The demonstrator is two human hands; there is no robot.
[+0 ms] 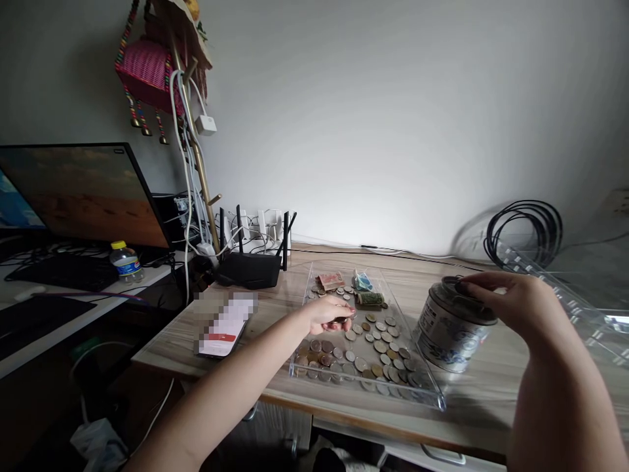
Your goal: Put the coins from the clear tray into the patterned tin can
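Observation:
My left hand (332, 313) is held over the clear plastic tray (439, 398), its fingers curled around coins (340, 319) that show only partly. In the tray lie many loose coins (381, 346), silver and brass-coloured. Folded banknotes (369, 299) rest near its far end. To the right of the tray stands a round printed tin can (449, 331) with an opening in its top. At that opening, my right hand (514, 298) pinches a small dark round piece, seemingly a coin, between thumb and fingers.
A phone (227, 328) lies left of the tray, with a black router (250, 269) behind it. Coiled black cable (523, 233) leans on the wall at the right, near clear plastic pieces (565, 301). A monitor (83, 196) and a bottle (126, 263) stand on the left desk.

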